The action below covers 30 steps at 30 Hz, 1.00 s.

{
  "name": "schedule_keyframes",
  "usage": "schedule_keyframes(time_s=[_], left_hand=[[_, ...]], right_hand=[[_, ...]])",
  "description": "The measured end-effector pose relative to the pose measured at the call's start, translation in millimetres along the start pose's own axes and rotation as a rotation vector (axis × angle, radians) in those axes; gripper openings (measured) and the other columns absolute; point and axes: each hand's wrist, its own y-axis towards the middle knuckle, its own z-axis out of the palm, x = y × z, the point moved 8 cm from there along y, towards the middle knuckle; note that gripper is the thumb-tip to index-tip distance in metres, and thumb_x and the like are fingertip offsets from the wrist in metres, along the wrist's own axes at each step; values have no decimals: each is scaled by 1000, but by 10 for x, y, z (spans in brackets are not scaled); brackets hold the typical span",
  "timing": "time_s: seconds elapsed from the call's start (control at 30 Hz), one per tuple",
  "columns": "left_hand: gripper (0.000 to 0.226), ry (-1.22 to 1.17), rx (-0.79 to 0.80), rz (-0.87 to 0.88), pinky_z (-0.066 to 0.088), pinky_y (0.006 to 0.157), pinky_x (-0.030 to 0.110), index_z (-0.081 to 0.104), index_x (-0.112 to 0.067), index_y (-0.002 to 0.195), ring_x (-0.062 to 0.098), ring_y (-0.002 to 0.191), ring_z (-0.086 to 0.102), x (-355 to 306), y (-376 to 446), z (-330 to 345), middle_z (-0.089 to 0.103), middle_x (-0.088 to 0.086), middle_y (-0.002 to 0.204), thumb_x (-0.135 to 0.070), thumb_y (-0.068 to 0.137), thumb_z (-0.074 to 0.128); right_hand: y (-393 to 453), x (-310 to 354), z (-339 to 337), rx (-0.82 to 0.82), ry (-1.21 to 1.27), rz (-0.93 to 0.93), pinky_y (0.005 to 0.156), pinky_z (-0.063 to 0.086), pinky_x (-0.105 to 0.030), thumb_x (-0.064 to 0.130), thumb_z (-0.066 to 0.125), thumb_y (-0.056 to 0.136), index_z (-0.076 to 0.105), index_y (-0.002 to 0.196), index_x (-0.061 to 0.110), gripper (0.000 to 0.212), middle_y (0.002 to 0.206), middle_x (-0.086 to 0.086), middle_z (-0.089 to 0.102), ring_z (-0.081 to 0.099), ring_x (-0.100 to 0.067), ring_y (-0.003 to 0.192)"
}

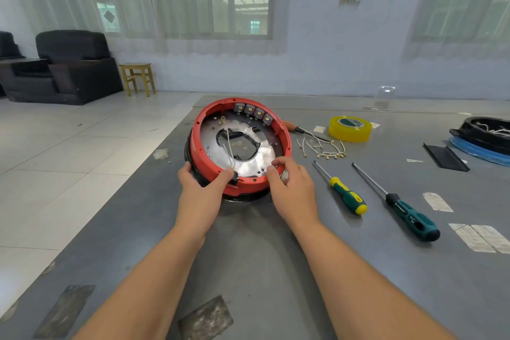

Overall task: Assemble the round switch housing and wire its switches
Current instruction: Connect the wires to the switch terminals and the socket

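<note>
Left hand (202,188) grips the tilted red housing (198,146) rim; right hand (292,188) fingertips pinch together, contents too small to discern.

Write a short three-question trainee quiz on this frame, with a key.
1. True or false: four switches sit in a row inside the far rim of the red housing.
2. Which lies nearest the right hand? A) yellow tape roll B) yellow-green screwdriver C) teal-black screwdriver
3. What does the left hand grip?

Key: 1 true; 2 B; 3 the housing's near rim, holding it tilted on the table.
</note>
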Motion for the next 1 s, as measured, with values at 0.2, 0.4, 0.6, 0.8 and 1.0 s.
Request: schedule_keyframes(time_s=[0.2, 0.4, 0.6, 0.8, 1.0], left_hand=[[69, 401, -178, 50, 29, 121, 55, 51, -9, 128, 28, 151, 21, -30, -94, -204, 50, 11, 146, -67, 92, 60], [100, 668, -244, -47, 12, 127, 52, 37, 5, 150, 34, 156, 13, 85, -154, -296, 34, 19, 164, -79, 95, 34], [94, 602, -301, 39, 7, 129, 51, 22, -2, 161, 36, 158, 11, 3, -253, -255, 20, 20, 171, -69, 99, 43], [64, 360, -229, 659, 19, 127, 42, 34, -9, 158, 28, 154, 25, -584, -548, 94, 34, 12, 164, -36, 103, 56], [41, 518, 462, 842, 36, 114, 26, 60, -16, 138, 14, 130, 54, -517, -753, 1379, 63, -1, 137, -35, 103, 52]], right_hand=[[-94, 215, 71, -38, -132, -99, 86, 48, -31, 34, 55, 98, 68, 113, 27, 21, 93, 5, 67, 59, -16, 96], [-141, 253, 183, -14, -223, -120, 84, 52, -39, 38, 45, 102, 69, 110, 27, 28, 91, -4, 68, 62, -24, 91], [-189, 229, 172, 3, -221, -88, 95, 52, -36, 52, 40, 103, 62, 134, 35, 41, 116, 0, 71, 63, -22, 111], [-18, 205, -129, -37, -203, 43, 96, 50, -40, 53, 46, 101, 63, 128, 25, 41, 117, -5, 72, 62, -28, 116], [692, 3, -919, 53, -466, 31, 83, 48, -32, 28, 58, 95, 73, 97, 19, 18, 102, -4, 74, 65, -25, 101]])
